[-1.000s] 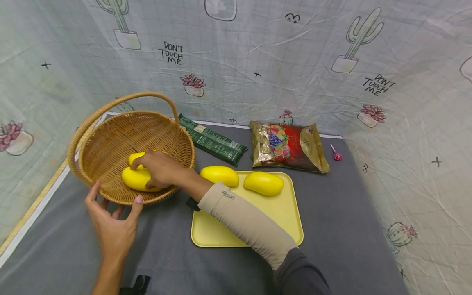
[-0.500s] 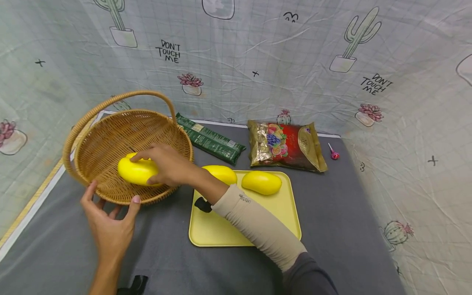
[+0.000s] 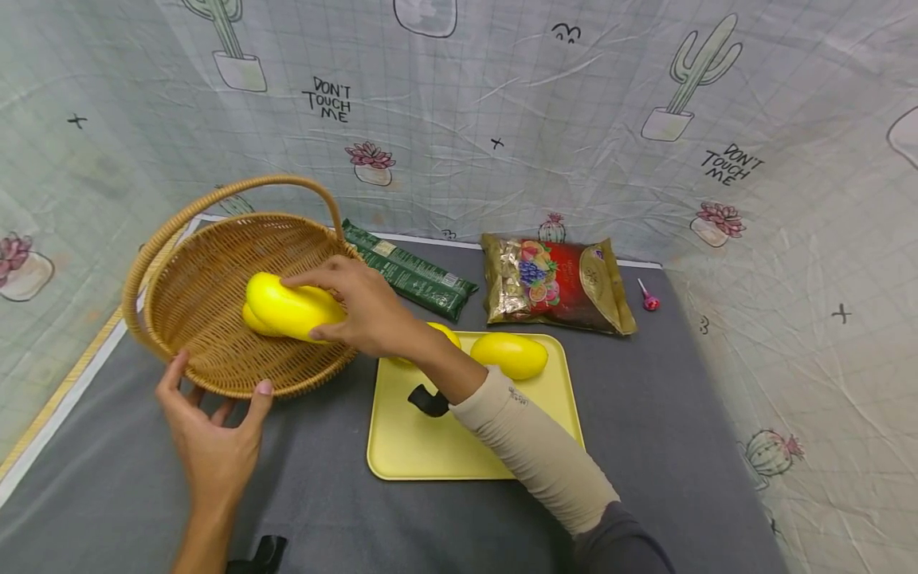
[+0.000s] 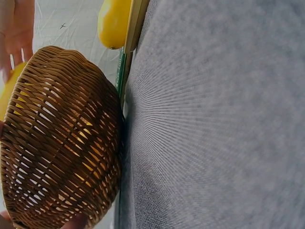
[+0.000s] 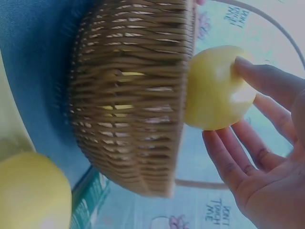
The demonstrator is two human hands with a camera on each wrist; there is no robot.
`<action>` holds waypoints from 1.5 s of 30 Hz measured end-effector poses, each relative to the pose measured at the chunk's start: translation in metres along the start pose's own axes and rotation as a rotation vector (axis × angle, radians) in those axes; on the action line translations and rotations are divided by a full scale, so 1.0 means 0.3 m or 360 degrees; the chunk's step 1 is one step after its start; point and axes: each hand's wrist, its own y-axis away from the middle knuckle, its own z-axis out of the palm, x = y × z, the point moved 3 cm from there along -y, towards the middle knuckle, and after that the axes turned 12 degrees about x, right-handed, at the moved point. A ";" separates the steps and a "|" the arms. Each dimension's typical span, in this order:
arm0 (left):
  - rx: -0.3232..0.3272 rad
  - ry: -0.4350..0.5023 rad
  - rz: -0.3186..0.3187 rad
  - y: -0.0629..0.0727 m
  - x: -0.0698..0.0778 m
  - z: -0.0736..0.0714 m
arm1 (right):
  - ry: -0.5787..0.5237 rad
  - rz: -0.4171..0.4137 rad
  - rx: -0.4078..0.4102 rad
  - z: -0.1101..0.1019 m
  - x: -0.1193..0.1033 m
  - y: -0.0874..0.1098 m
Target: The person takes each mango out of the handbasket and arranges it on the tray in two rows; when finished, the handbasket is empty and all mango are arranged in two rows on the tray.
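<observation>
My right hand [image 3: 366,307] grips a yellow mango [image 3: 292,309] between thumb and fingers, inside the near right part of a wicker basket [image 3: 194,311]. In the right wrist view this mango [image 5: 217,88] shows above the basket's rim. Another mango [image 3: 255,322] lies lower in the basket, mostly hidden beneath it. At the basket's near left rim, my left hand [image 3: 215,438] holds the edge with its thumb and fingers spread along it. The left wrist view shows the woven side of the basket [image 4: 66,138], with yellow glimpsed through the gaps.
Right of the basket lies a yellow tray [image 3: 445,458] bearing a mango [image 3: 511,355] and another mango [image 3: 446,333] partly behind my right forearm. Behind them are a green packet [image 3: 416,275], a red and gold candy bag [image 3: 562,285] and a lollipop [image 3: 649,300]. A printed cloth hangs at the back.
My right hand has taken hold of a mango in the basket and lifted it up and to the right. The other mango shows beneath it. My left hand stays at the rim.
</observation>
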 end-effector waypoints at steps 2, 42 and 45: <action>-0.0003 -0.0006 -0.0004 0.000 0.000 0.000 | -0.0031 0.0014 0.0026 -0.027 -0.002 0.011; -0.0007 -0.0010 -0.0028 -0.005 -0.010 0.001 | -0.0017 0.0244 -0.0133 -0.136 0.177 0.479; -0.0006 -0.0014 -0.0030 -0.004 -0.010 0.000 | 0.0018 0.0269 -0.0181 -0.118 0.190 0.505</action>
